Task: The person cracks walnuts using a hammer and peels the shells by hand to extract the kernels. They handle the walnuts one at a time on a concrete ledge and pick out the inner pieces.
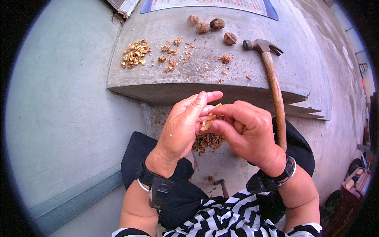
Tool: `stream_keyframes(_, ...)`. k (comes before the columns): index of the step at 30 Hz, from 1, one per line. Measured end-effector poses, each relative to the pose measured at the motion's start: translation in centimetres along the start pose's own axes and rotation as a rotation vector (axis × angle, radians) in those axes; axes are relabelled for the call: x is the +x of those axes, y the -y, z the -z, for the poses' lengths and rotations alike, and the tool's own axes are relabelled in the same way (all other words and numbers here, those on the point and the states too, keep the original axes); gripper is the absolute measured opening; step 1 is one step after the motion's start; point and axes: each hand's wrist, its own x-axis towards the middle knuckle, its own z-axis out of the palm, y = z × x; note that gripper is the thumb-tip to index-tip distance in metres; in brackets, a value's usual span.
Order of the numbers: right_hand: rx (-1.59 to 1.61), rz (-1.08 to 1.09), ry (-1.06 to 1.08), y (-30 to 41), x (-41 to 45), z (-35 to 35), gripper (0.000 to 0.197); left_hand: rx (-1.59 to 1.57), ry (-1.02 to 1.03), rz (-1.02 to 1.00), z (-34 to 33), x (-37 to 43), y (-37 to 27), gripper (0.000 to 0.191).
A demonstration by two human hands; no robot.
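Observation:
My right hand (248, 130) pinches a piece of walnut kernel (208, 122) between thumb and forefinger, and a rounder walnut piece (239, 126) is tucked under its curled fingers. My left hand (185, 124) is cupped beside it, palm turned inward, its fingers behind the kernel; whether it grips anything is hidden. Beyond the hands, on the concrete slab (189, 77), lies a pile of walnut kernels (135, 54) at the left. Shell fragments (170, 65) and crumbs are scattered to its right. Several whole walnuts (217, 24) rest farther back.
A claw hammer (274, 80) lies at the slab's right, its wooden handle overhanging the front edge. Walnut shells (208, 141) are heaped on the ground below my hands, with a second hammer (220, 184) nearer me. A wall (65, 89) stands at left; a printed sheet (210, 3) lies at the back.

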Motion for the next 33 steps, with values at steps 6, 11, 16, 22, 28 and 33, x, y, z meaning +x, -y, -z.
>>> stream_keyframes(6,0.089,-0.225,-0.035,-0.5,0.1,0.4,0.013,-0.004,0.086,0.039,0.4,0.1,-0.1,0.045)
stream_keyframes(11,0.122,-0.339,0.047,-0.5,0.1,0.6,0.012,0.009,0.035,0.040,0.3,0.0,0.1,0.043)
stream_keyframes(16,0.069,-0.406,0.046,-0.6,0.4,1.6,0.010,0.110,-0.012,0.051,0.5,0.0,-0.3,0.039)
stream_keyframes(22,0.779,-0.713,0.150,-0.9,0.5,1.8,0.028,0.278,-0.204,-0.116,0.5,-0.3,-0.8,0.024)
stream_keyframes(28,1.620,-0.844,0.252,-2.4,0.0,1.5,0.048,0.263,-0.190,-0.219,0.1,-0.7,-1.1,0.013)
stream_keyframes(33,1.615,-0.823,0.252,-2.1,-0.2,0.9,0.044,0.606,-0.180,-0.425,-0.6,-1.3,-0.8,0.012)
